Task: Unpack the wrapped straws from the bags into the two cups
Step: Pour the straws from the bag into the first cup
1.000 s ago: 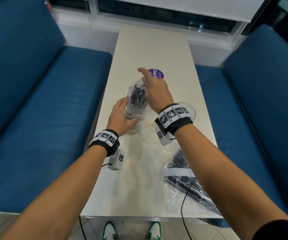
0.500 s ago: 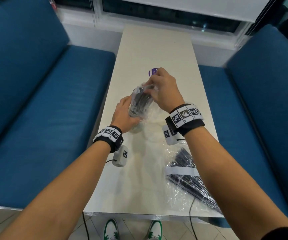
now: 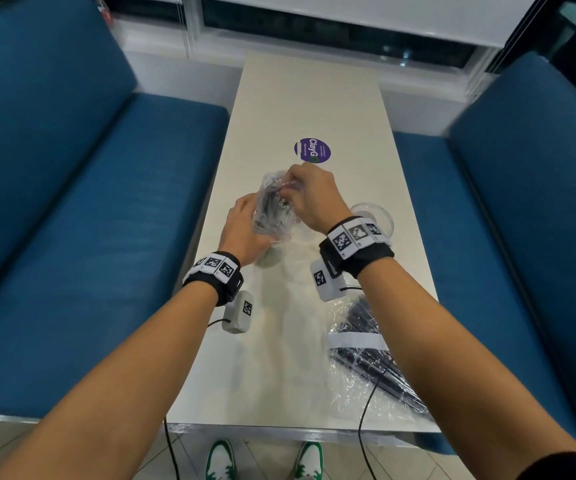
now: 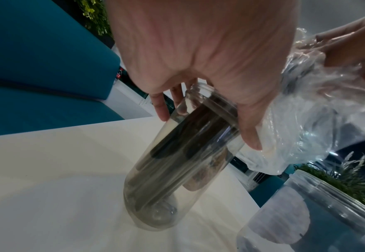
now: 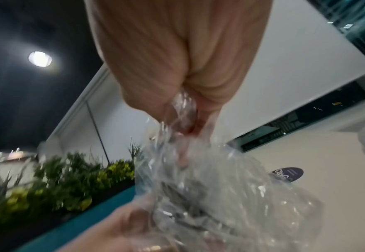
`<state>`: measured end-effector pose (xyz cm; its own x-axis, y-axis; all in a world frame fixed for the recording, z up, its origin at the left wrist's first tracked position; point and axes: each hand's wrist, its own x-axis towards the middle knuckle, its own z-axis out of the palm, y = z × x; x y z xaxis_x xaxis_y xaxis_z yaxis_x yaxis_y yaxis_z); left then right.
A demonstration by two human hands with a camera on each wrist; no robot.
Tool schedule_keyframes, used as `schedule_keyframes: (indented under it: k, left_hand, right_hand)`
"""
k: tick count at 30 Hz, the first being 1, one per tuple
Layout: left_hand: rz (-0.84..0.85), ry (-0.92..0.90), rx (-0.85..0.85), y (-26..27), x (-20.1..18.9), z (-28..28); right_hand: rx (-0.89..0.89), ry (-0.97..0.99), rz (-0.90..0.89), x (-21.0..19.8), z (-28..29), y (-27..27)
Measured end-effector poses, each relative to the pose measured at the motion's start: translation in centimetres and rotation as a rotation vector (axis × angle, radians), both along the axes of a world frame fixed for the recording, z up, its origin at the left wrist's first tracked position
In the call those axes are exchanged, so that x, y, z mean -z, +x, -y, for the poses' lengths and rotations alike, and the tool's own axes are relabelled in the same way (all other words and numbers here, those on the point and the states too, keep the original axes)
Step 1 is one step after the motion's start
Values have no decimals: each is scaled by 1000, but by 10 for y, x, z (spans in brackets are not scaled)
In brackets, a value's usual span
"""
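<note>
The left hand (image 4: 198, 56) wraps its grip round the rim of a clear cup (image 4: 177, 163), tilted on the pale surface (image 3: 311, 98), with dark wrapped straws (image 4: 173, 153) already reaching down inside it. The right hand (image 3: 314, 199) pinches the crumpled top of a thin clear bag (image 4: 302, 116) that still sheathes the upper ends of those straws, at about 12 o'clock from the cup's mouth. The film looks light, soft and slippery, so it would likely slide off best if pinched at its closed end and drawn straight along the straws; the straws seem light and fairly stiff as a bundle, and the cup, being light plastic by its look, probably needs that steadying hold near the rim to keep from tipping. A second cup (image 3: 376, 216) stands at roughly 3 o'clock from the first, just beyond the right wrist. Another bag of straws (image 3: 373, 365) with a white band lies at about 5 o'clock near the surface's near edge. A purple round sticker (image 3: 312, 150) sits at 12 o'clock. Blue benches (image 3: 72, 202) flank the surface on both sides, and a window runs along the far wall.
</note>
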<state>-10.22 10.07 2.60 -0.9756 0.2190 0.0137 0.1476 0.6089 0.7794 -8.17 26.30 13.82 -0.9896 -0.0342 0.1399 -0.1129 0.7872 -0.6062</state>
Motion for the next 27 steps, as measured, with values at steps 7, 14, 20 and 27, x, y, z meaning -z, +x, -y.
schedule_keyframes:
  k: [7, 14, 20, 27]
  left_hand:
    - [20, 28, 4, 4, -1, 2]
    - [11, 35, 17, 2, -1, 3]
    - [11, 71, -7, 6, 0, 4]
    - [-7, 48, 23, 6, 1, 7]
  right_hand:
    - [37, -9, -239, -12, 0, -5]
    - [-209, 197, -52, 2, 4, 10]
    - [84, -28, -250, -3, -6, -2]
    - [23, -55, -256, 2, 2, 12]
